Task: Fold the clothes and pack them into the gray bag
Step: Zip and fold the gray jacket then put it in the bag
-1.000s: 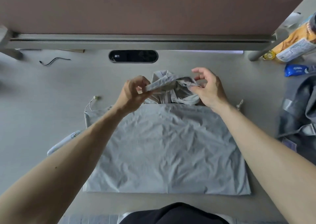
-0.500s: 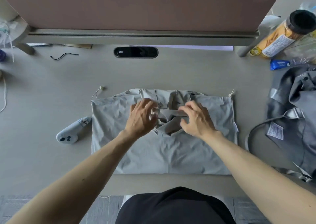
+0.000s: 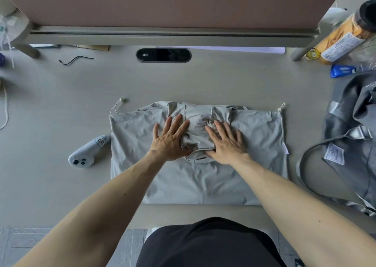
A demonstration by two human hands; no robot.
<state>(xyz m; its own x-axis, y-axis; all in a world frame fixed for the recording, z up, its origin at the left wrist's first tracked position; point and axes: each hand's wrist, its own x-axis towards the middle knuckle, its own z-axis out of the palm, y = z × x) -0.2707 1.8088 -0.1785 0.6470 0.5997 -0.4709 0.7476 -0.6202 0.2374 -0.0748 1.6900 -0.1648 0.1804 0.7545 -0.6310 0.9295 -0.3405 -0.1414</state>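
as both palms press flat, our left hand point(image 3: 171, 138) and right hand point(image 3: 225, 142) smooth the garment point(image 3: 254, 136). it looks soft and light; we'd pinch its side edges.

Under the left hand point(image 3: 169, 139) and the right hand point(image 3: 225, 142) lies the garment point(image 3: 254, 136) — thin, matt, pale gray cloth, finely wrinkled. The table point(image 3: 203, 79) around it is smooth and matt. To the right of the right hand, the gray bag point(image 3: 350, 165) is darker woven cloth with faintly shiny webbing straps. To the left of the left hand, the controller point(image 3: 83, 158) is matt pale plastic with glossy dark buttons. Beyond the fingertips, the oval cable port point(image 3: 163, 55) looks glossy black; farther right, the jar point(image 3: 345, 32) is clear and glossy — its label looks like paper.
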